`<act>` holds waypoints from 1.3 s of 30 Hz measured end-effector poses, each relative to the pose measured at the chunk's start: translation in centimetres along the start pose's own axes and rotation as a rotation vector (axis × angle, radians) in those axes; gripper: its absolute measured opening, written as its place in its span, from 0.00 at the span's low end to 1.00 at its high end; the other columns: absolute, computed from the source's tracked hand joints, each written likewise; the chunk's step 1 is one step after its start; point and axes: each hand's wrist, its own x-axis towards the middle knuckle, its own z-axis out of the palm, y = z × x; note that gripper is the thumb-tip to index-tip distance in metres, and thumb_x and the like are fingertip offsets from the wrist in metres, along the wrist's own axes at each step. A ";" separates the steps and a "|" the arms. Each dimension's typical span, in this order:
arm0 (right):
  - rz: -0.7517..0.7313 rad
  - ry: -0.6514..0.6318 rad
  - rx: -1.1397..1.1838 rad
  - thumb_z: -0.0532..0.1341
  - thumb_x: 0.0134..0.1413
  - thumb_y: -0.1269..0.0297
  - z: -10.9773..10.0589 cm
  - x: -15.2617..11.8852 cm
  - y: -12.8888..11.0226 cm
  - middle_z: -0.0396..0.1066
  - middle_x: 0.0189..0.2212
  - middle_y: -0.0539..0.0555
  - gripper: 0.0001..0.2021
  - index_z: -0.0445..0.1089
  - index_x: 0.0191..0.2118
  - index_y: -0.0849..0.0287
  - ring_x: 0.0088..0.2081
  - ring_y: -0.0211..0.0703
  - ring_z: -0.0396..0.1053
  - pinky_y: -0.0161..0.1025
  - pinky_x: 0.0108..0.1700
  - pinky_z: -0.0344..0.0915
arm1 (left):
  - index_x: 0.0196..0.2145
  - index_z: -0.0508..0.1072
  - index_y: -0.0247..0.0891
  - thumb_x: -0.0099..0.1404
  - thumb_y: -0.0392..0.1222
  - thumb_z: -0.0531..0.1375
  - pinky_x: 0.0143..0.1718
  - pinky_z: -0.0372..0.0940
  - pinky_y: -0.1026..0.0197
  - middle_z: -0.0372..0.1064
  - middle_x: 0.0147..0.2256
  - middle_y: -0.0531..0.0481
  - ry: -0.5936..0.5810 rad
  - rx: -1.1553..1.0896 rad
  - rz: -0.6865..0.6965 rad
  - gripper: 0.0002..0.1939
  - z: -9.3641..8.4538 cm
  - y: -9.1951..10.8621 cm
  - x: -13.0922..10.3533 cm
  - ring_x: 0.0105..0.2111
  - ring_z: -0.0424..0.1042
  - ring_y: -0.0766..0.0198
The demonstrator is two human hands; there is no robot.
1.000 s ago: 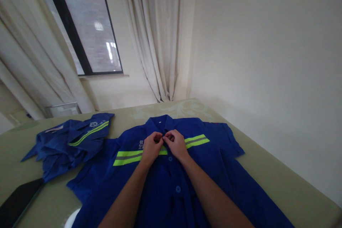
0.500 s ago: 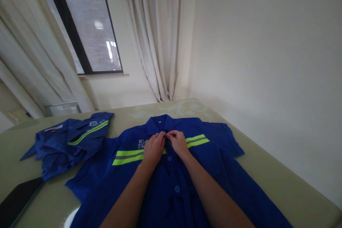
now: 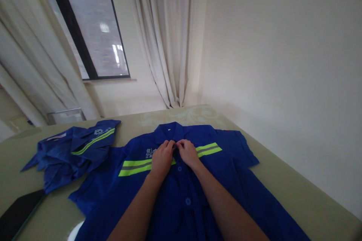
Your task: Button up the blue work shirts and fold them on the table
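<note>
The left hand [image 3: 162,158] and right hand [image 3: 187,152] pinch the front edge of a blue shirt [image 3: 173,211], fingertips close together just below its collar [image 3: 178,132]; the exact spot gripped is too small to make out. The shirt lies spread under both hands on a greenish surface [image 3: 296,196]. Judged risks: the edge could slip, the hold being small; uneven pulling could pucker the front. Appearance: lightly creased, yellow-green bands [image 3: 209,149] beside the hands, buttons [image 3: 188,201] nearer than them.
</note>
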 end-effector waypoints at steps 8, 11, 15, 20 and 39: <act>0.107 -0.018 0.104 0.56 0.62 0.66 -1.1 0.3 -0.5 0.78 0.30 0.55 0.11 0.78 0.39 0.57 0.29 0.43 0.76 0.38 0.35 0.71 | 0.47 0.75 0.41 0.75 0.37 0.49 0.50 0.65 0.54 0.76 0.46 0.42 0.013 0.006 -0.025 0.15 0.8 -0.7 0.3 0.49 0.74 0.52; 0.108 -0.206 0.152 0.58 0.59 0.67 -2.0 0.7 -1.0 0.77 0.24 0.52 0.11 0.79 0.35 0.58 0.22 0.40 0.74 0.35 0.29 0.70 | 0.53 0.73 0.42 0.73 0.32 0.50 0.60 0.59 0.52 0.72 0.57 0.43 -0.007 -0.025 0.004 0.17 1.4 -1.5 0.6 0.60 0.68 0.54; 0.038 -0.369 0.143 0.60 0.57 0.68 -3.7 -0.7 -2.6 0.81 0.32 0.53 0.11 0.81 0.38 0.55 0.31 0.44 0.78 0.40 0.38 0.74 | 0.53 0.71 0.42 0.72 0.31 0.49 0.63 0.57 0.52 0.75 0.56 0.44 -0.027 -0.045 -0.018 0.18 2.0 -2.9 1.9 0.58 0.71 0.58; -0.261 -0.527 -0.171 0.54 0.68 0.50 -6.0 -7.0 -3.7 0.63 0.66 0.60 0.27 0.65 0.67 0.57 0.67 0.57 0.60 0.53 0.68 0.54 | 0.56 0.69 0.38 0.75 0.38 0.47 0.58 0.62 0.52 0.78 0.49 0.41 0.004 -0.052 -0.101 0.17 2.1 -4.8 4.5 0.50 0.76 0.55; -0.427 -0.531 -0.412 0.45 0.72 0.53 -3.6 -5.5 -2.7 0.51 0.72 0.54 0.28 0.52 0.73 0.55 0.72 0.47 0.46 0.51 0.71 0.43 | 0.64 0.68 0.41 0.73 0.44 0.49 0.64 0.59 0.41 0.64 0.65 0.42 -0.196 0.047 0.036 0.25 -1.5 -3.2 -4.4 0.64 0.65 0.50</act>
